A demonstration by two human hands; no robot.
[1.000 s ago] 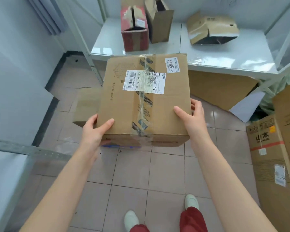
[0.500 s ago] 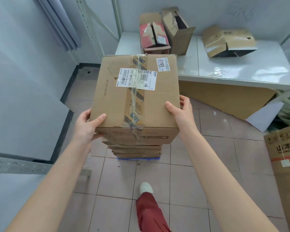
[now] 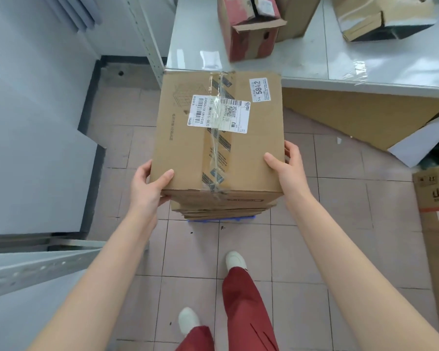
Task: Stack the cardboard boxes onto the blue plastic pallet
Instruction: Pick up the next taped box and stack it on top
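I hold a taped brown cardboard box (image 3: 249, 153) with white shipping labels on its top. My left hand (image 3: 147, 186) grips its near left corner and my right hand (image 3: 288, 168) grips its near right side. Directly under it I see the front edges of other stacked cardboard boxes (image 3: 222, 211). Below those, a thin strip of the blue plastic pallet (image 3: 221, 219) shows on the tiled floor. I cannot tell whether the held box rests on the stack or hovers just above it.
A white table (image 3: 314, 69) at the back carries a red box (image 3: 249, 34) and an open brown box (image 3: 380, 19). Flat cardboard (image 3: 360, 115) leans under it. A tall printed box (image 3: 436, 219) stands at right. A grey shelf (image 3: 23, 269) juts in at left. My feet are close to the pallet.
I have stepped closer and the box has come down over the stack on the pallet. My grip on both sides stays the same.
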